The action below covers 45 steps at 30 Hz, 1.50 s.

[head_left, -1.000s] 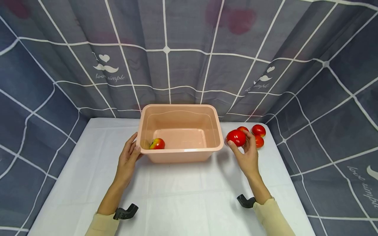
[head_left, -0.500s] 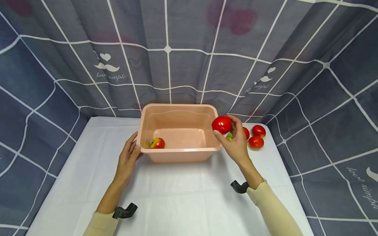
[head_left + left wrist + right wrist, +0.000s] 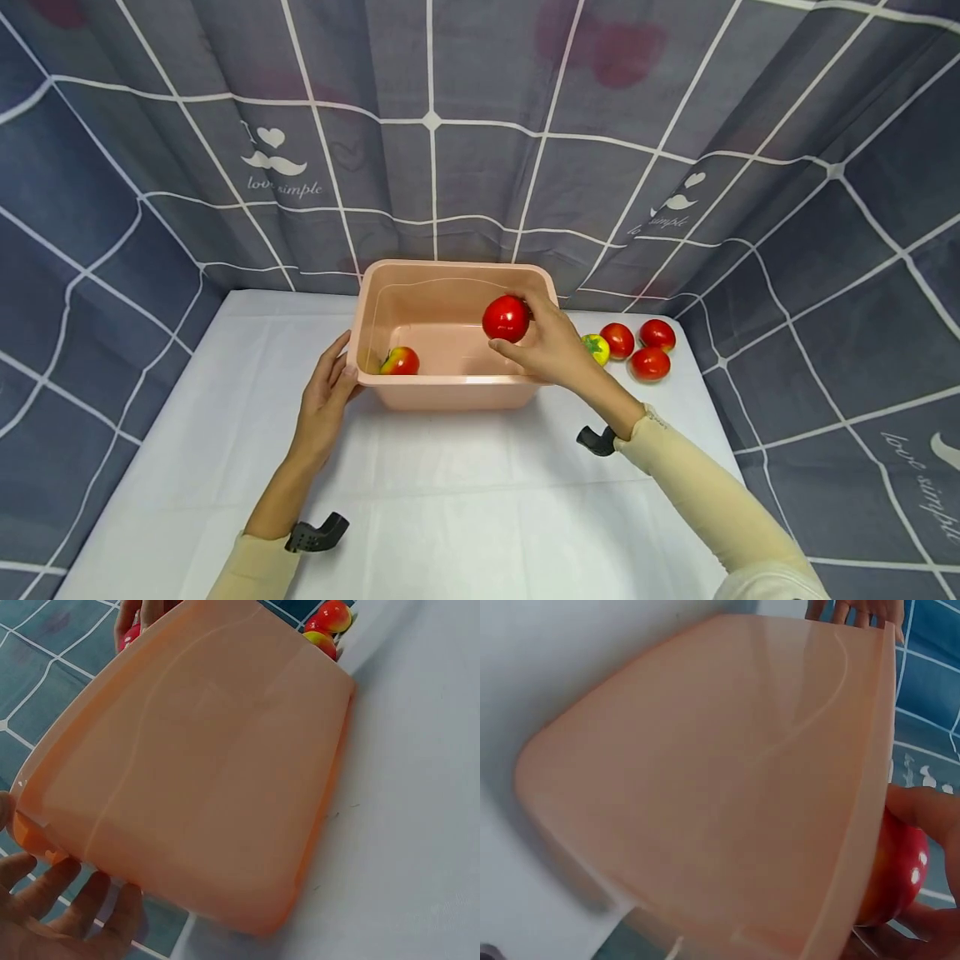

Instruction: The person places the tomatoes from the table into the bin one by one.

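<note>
My right hand [image 3: 551, 342] pinches a glossy red tomato [image 3: 506, 318] between thumb and fingers, over the right half of a peach-coloured plastic bin [image 3: 453, 393]. In the right wrist view that tomato [image 3: 901, 870] shows beyond the bin's rim, partly hidden by it. My left hand [image 3: 327, 396] holds the bin at its left end. The left wrist view shows that hand's fingertips [image 3: 64, 874] at the end wall, under the rim. Inside the bin, near its front left corner, lies another tomato [image 3: 400, 361], red with a yellow-green part.
Several tomatoes [image 3: 649, 363] lie grouped on the white tabletop [image 3: 442, 500] right of the bin. One tomato [image 3: 596, 348] turns its yellow top and green calyx upward. A dark grey curtain [image 3: 480, 183] with white lines stands behind and at both sides.
My right hand has carried the tomato left from the group on the table, past the bin's right rim, to over its inside. The left hand and the bin have hardly moved.
</note>
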Tool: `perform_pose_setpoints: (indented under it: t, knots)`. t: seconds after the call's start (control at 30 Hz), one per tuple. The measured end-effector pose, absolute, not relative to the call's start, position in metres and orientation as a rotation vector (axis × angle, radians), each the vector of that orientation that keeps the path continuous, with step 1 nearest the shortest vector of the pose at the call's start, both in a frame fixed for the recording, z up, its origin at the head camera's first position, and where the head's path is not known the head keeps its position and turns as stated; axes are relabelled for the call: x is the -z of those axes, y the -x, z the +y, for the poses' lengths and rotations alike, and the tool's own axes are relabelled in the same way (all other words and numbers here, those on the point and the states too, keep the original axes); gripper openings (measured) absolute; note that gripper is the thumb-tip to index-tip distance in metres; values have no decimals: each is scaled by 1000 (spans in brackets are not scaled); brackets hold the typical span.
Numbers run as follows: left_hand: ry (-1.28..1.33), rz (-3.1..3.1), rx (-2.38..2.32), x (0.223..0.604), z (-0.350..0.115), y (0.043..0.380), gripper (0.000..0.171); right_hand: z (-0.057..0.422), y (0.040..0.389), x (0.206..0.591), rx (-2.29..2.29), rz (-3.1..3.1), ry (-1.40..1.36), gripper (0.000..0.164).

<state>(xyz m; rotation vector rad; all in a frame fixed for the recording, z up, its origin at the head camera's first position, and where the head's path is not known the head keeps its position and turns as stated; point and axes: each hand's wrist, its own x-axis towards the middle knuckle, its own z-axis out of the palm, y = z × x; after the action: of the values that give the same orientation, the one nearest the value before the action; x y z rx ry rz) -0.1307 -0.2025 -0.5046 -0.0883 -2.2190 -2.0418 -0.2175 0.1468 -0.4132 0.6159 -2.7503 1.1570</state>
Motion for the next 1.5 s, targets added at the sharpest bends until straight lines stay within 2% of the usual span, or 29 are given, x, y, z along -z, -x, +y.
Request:
perform_pose_setpoints:
  t: [0.4,0.67,0.87,1.17,1.3,1.5]
  knots:
    - [84,-2217,2040,503,-201,130,55,122,226,405,-1074,-2757,-760,80]
    - [83,-2210,2046,505,-202,130,55,130,224,405,-1181,-2621,-752,78]
    - [85,-2221,2042,505,-201,129,55,153,218,412,-1280,-2570,-663,73]
    - [91,-2191,2054,502,-202,130,55,210,212,432,-1315,-2439,-365,56]
    - [79,-2190,2051,501,-201,130,55,236,217,455,-1322,-2432,-211,51]
    - [62,-2202,2052,503,-199,129,55,272,224,503,-1309,-2495,-34,54]
